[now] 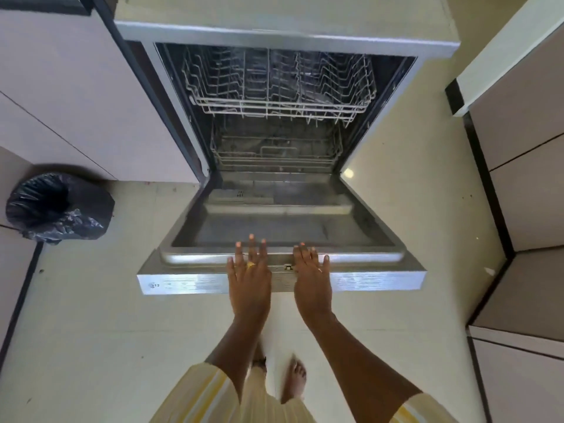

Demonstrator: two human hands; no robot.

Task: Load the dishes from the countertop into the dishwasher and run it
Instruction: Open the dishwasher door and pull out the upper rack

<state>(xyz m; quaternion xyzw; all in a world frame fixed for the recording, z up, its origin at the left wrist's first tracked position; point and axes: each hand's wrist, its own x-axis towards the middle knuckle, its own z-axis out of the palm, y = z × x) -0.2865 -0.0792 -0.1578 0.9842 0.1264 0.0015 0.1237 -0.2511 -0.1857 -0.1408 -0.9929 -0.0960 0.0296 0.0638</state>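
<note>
the left hand [248,270] and right hand [311,271] lie flat on the front edge of the dishwasher door [366,259], fingers straight, holding nothing. the upper rack [274,87] and lower rack [274,155] sit straight beyond that edge, both bare. no dishes are in view, so neither hand seems nearer.
</note>
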